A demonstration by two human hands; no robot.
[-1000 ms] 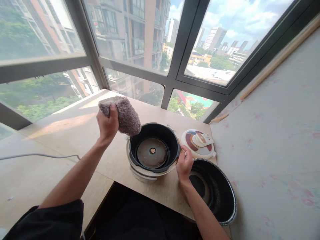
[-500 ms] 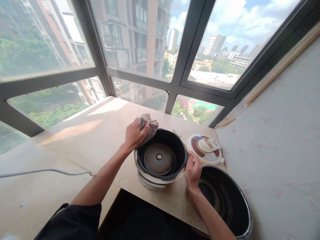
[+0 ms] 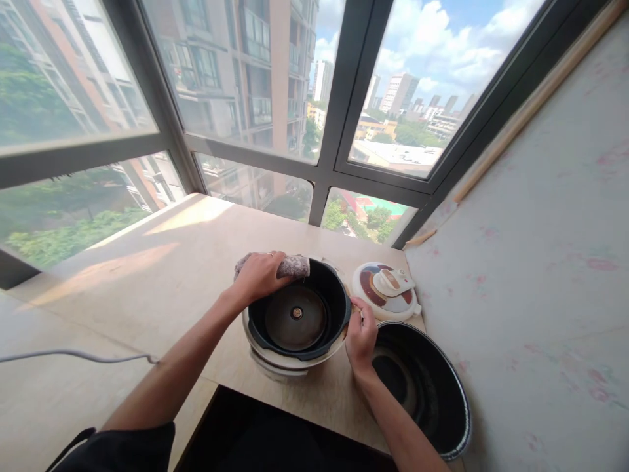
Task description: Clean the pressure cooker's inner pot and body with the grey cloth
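A pressure cooker base [image 3: 280,367] stands on the wooden counter, its dark round well facing up. At the bottom lies the heating plate [image 3: 296,328] with a small round sensor in its centre. My left hand [image 3: 263,275] grips a brownish-grey cloth [image 3: 295,267] against the far left of the black rim. The hand's fingers curl over the cloth and are partly hidden. On the right, my right hand [image 3: 362,331] is closed around the side handle of the cooker, which it mostly covers.
Right of the cooker lies its white-and-brown lid [image 3: 383,292], near the wall. A black inner pot [image 3: 427,387] stands in front of the lid, close to my right forearm. A grey cord [image 3: 78,354] crosses the counter [image 3: 147,282] at left. Windows rise behind.
My left hand has lowered the cloth from above the rim onto it, and more of the cloth now lies spread under the hand. My right hand keeps its hold. The camera has turned slightly right.
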